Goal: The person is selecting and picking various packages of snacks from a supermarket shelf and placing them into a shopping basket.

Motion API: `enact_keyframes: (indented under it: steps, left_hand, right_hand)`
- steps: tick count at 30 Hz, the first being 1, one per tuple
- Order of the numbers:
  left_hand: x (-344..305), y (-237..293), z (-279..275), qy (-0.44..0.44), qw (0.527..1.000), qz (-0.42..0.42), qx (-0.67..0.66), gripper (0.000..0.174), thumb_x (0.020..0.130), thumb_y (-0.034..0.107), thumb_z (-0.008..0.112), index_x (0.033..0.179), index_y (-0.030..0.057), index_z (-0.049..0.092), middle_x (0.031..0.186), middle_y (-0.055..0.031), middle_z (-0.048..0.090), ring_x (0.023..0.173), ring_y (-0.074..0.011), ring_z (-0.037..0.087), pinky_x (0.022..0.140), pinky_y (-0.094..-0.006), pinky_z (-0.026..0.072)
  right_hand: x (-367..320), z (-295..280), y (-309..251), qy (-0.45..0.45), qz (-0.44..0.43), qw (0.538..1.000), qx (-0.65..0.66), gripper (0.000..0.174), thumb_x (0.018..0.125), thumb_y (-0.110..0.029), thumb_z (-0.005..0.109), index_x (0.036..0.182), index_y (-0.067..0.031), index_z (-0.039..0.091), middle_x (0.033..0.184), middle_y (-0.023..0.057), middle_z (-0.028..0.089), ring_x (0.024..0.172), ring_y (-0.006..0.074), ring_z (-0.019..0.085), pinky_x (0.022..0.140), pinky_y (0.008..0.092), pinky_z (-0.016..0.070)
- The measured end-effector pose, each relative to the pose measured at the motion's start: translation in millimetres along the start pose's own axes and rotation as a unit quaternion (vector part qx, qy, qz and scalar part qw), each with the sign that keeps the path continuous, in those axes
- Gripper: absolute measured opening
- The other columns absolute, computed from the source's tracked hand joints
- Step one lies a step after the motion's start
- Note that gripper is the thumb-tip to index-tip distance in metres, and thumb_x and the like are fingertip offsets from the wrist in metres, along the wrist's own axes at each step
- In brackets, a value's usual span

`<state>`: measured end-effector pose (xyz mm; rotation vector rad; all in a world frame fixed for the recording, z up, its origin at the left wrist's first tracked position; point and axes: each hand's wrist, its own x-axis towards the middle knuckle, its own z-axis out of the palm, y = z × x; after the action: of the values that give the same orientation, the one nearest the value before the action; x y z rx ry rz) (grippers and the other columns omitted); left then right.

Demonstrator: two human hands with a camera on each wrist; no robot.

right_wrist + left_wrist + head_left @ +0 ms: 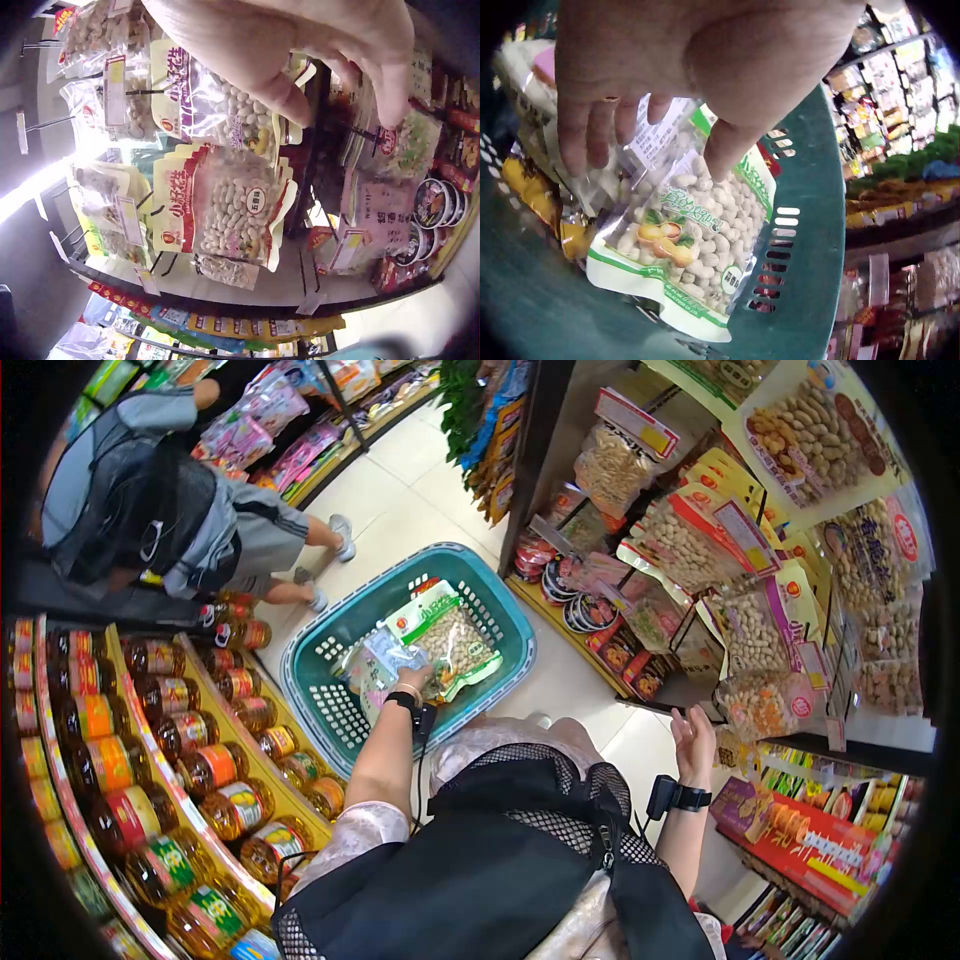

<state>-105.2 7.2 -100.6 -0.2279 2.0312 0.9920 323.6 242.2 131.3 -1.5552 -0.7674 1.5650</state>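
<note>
A teal basket stands on the floor with a green-and-white bag of peanuts in it. My left hand reaches down into the basket. In the left wrist view the left hand is over the peanut bag, thumb at its upper part, fingers bent over clear packaging beside it; a firm grip cannot be made out. My right hand is raised beside the shelf, holding nothing. The right wrist view has this hand in front of hanging peanut bags, fingers relaxed.
Bottles of oil line the sloped shelves at left. A person with a black backpack stands at upper left. Hanging snack bags fill the rack at right, with round tubs low down and a red box at lower right.
</note>
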Motion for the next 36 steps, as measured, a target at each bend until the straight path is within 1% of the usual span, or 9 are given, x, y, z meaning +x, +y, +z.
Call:
enact_keyframes:
  steps: [5,10,13,15,17,19,25,33,36]
  left_hand:
    - [53.0,-0.7,28.8,-0.143,0.983,-0.112,-0.021,0.056,0.073,0.033,0.071,0.106,-0.0098,0.054,0.082,-0.0155,0.061,0.066,-0.0248,0.06,0.047,-0.033,0.0461]
    - [59.4,19.7,34.5,-0.173,0.924,-0.112,0.322,0.085,0.077,0.07,0.044,0.127,0.0013,0.044,0.129,-0.0158,0.048,0.12,-0.0256,0.044,0.099,-0.0388,0.0308]
    - [95.9,-19.4,32.5,-0.154,0.966,-0.065,0.197,0.056,0.084,0.049,0.056,0.103,-0.0043,0.059,0.093,-0.0147,0.063,0.08,-0.0248,0.059,0.067,-0.0381,0.0458]
    - [88.1,-10.0,16.5,-0.233,0.969,-0.038,0.068,0.046,0.086,0.048,0.054,0.06,0.0096,0.051,0.048,-0.0041,0.045,0.039,-0.0178,0.042,0.039,-0.0333,0.0299]
    - [27.3,41.0,15.3,-0.196,0.958,-0.151,-0.146,0.031,0.084,0.027,0.063,0.067,0.0097,0.043,0.046,-0.0015,0.039,0.035,-0.0136,0.036,0.033,-0.0287,0.0245]
    - [14.2,42.6,13.0,-0.173,0.963,-0.017,-0.205,0.021,0.084,0.016,0.061,0.078,0.0132,0.041,0.05,0.0004,0.038,0.035,-0.0121,0.035,0.033,-0.0262,0.0247]
    - [-126.1,108.8,-36.1,-0.238,0.917,0.184,-0.262,0.018,0.083,0.008,0.056,0.1,0.003,0.053,0.087,-0.0021,0.058,0.079,-0.0142,0.058,0.071,-0.0274,0.0487]
    - [-273.0,148.3,-61.2,-0.408,0.822,0.3,-0.261,0.048,0.081,0.01,0.055,0.126,-0.0024,0.043,0.119,-0.0122,0.055,0.107,-0.0238,0.055,0.094,-0.0359,0.0416]
    - [-303.2,146.6,-51.6,-0.432,0.809,0.313,-0.246,0.053,0.083,0.015,0.056,0.13,-0.0006,0.038,0.131,-0.012,0.045,0.118,-0.0224,0.046,0.098,-0.0359,0.0368]
  right_hand:
    - [-31.9,8.8,11.1,-0.001,0.023,1.0,-0.007,0.046,0.087,-0.015,0.058,0.126,0.001,0.04,0.116,0.0083,0.049,0.105,0.0287,0.056,0.081,0.0315,0.0476]
    - [-41.5,11.4,17.0,0.018,0.027,0.999,-0.012,0.041,0.087,-0.014,0.057,0.123,-0.001,0.043,0.114,0.0078,0.051,0.104,0.0289,0.056,0.08,0.0312,0.0474]
    - [-40.0,15.7,18.8,0.014,0.034,0.999,0.004,0.031,0.087,-0.012,0.056,0.115,-0.0028,0.049,0.11,0.007,0.054,0.097,0.0279,0.06,0.074,0.0286,0.0492]
    - [-33.3,17.5,19.8,-0.014,0.028,1.0,-0.001,0.027,0.087,-0.012,0.055,0.112,-0.0028,0.051,0.106,0.0062,0.055,0.094,0.0256,0.061,0.071,0.0265,0.0495]
    - [-37.0,34.8,9.1,-0.063,0.022,0.997,-0.03,0.021,0.089,-0.012,0.052,0.108,-0.0031,0.053,0.101,0.0065,0.059,0.091,0.02,0.062,0.07,0.0237,0.0483]
    - [-30.2,46.5,10.4,-0.108,0.019,0.993,-0.052,0.021,0.088,-0.011,0.053,0.107,-0.0029,0.054,0.1,0.0075,0.061,0.09,0.0193,0.062,0.07,0.024,0.0477]
    - [-40.3,92.8,-6.8,-0.324,-0.002,0.937,-0.132,0.034,0.088,-0.024,0.058,0.113,-0.0031,0.051,0.112,0.0089,0.059,0.1,0.0164,0.057,0.083,0.0276,0.044]
    - [-98.2,168.1,-48.3,-0.623,-0.024,0.763,-0.17,0.076,0.086,-0.016,0.061,0.141,-0.0049,0.009,0.137,0.0167,0.034,0.118,0.022,0.044,0.096,0.034,0.0384]
    - [-123.2,181.8,-72.7,-0.597,-0.081,0.786,-0.142,0.067,0.084,-0.011,0.063,0.135,-0.0022,0.021,0.128,0.0139,0.042,0.117,0.02,0.044,0.095,0.0323,0.0396]
